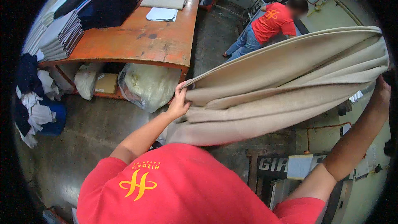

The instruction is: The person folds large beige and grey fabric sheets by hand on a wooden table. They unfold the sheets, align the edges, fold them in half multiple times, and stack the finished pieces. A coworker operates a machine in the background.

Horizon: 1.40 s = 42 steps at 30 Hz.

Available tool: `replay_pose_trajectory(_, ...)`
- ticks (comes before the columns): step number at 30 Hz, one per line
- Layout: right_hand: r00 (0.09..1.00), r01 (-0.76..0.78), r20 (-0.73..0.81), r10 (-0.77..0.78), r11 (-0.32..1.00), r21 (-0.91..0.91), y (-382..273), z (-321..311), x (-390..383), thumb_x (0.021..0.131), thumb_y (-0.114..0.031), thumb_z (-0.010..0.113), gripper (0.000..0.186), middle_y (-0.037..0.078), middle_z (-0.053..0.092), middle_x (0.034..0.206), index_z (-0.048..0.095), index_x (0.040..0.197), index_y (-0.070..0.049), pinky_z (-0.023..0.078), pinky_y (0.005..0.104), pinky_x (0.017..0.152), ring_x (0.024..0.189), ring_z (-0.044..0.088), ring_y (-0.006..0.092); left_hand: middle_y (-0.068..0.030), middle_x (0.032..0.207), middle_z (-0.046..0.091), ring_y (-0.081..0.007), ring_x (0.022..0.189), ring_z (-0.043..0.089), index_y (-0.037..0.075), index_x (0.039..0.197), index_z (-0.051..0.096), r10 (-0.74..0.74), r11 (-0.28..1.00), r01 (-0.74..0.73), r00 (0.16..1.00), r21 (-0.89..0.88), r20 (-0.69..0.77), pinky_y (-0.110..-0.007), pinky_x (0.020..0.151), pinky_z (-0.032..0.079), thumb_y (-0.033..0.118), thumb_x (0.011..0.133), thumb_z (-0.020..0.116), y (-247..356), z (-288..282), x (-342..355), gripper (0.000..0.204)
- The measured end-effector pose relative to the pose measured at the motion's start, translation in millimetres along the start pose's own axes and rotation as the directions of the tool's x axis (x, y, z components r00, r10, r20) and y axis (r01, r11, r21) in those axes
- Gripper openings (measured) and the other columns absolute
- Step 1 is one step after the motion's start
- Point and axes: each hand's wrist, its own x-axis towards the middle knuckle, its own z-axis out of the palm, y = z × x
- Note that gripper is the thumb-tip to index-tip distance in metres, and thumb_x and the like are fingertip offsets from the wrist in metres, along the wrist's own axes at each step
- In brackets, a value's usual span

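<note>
A large beige cloth (282, 87) hangs stretched in the air between my two hands, its folds running lengthwise and sagging in the middle. My left hand (179, 103) is closed on the cloth's left end, in front of the orange table's near right corner. At the far right, with the arm reaching out, my right hand (382, 86) grips the opposite end; its fingers are partly hidden at the dark rim of the picture.
An orange table (137, 41) at left bears folded dark cloths (110, 0) and light cloths (62, 35). Under it sit a plastic bag (151, 85) and a cardboard box (106, 84). A blue bin (54, 118) overflows with cloths. Another person (269, 25) in red stands beyond, near machines.
</note>
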Motion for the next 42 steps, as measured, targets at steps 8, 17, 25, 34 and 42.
replay_pose_trajectory(8, 0.662, -0.48, 0.351, 0.662, 0.015, 0.877, 34.4, 26.0, 8.2, 0.094, -0.02, 0.054, 0.026, 0.017, 0.066, 0.1, 0.061, 0.105, 0.003, 0.054, 0.0398, 0.086, 0.088, 0.066, 0.0269, -0.0178, 0.14, 0.017, -0.0356, 0.131, 0.028, 0.003, 0.141, 0.025, 0.068, 0.994, -0.036, 0.946, -0.107, 0.316, -0.041, 0.105, 0.033, 0.02, 0.076, 0.069, -16.8, -4.0, -70.4, 0.081)
replay_pose_trajectory(17, 0.735, -0.458, 0.33, 0.592, 0.076, 0.886, 3.2, 85.0, 56.6, 0.095, -0.018, 0.052, 0.024, 0.015, 0.067, 0.095, 0.061, 0.102, 0.003, 0.056, 0.0374, 0.077, 0.082, 0.066, 0.0235, -0.017, 0.133, 0.026, -0.0328, 0.128, 0.03, 0.008, 0.138, 0.034, -0.091, 0.964, 0.152, 0.96, -0.217, 0.266, -0.038, 0.105, 0.034, 0.014, 0.066, 0.075, -30.5, -20.4, -76.5, 0.083)
replay_pose_trajectory(25, 0.333, -0.624, -0.268, 0.904, 0.424, 0.657, -10.8, 124.5, 46.0, 0.096, -0.02, 0.048, 0.025, 0.011, 0.065, 0.095, 0.059, 0.104, 0.001, 0.051, 0.0366, 0.083, 0.088, 0.063, 0.0246, -0.002, 0.119, 0.044, -0.0161, 0.107, 0.045, 0.01, 0.129, 0.052, -0.047, 0.766, 0.601, 0.406, -0.228, 0.913, -0.03, 0.09, 0.038, 0.023, 0.072, 0.08, -58.9, -168.1, -89.8, 0.065)
replay_pose_trajectory(34, 0.932, -0.339, -0.057, 0.359, 0.805, -0.487, -42.1, 193.9, -45.3, 0.086, -0.006, 0.051, 0.019, 0.015, 0.058, 0.089, 0.052, 0.104, -0.01, 0.05, 0.0477, 0.061, 0.075, 0.06, 0.0389, -0.0118, 0.084, 0.059, -0.0255, 0.079, 0.06, 0.003, 0.078, 0.067, -0.516, 0.834, 0.515, 0.855, 0.198, -0.053, -0.033, 0.07, 0.047, 0.014, 0.06, 0.081, -69.1, -220.0, -95.3, 0.025)
replay_pose_trajectory(42, 0.794, -0.565, -0.049, 0.606, 0.707, -0.426, -29.4, 225.6, -114.3, 0.087, -0.002, 0.048, 0.016, 0.019, 0.059, 0.094, 0.052, 0.102, -0.006, 0.048, 0.0471, 0.071, 0.085, 0.059, 0.0417, -0.0058, 0.088, 0.065, -0.0116, 0.072, 0.061, 0.005, 0.095, 0.062, -0.766, 0.382, 0.802, 0.552, -0.459, 0.328, -0.023, 0.058, 0.048, 0.0, 0.072, 0.073, -59.1, -258.8, -98.7, 0.026)
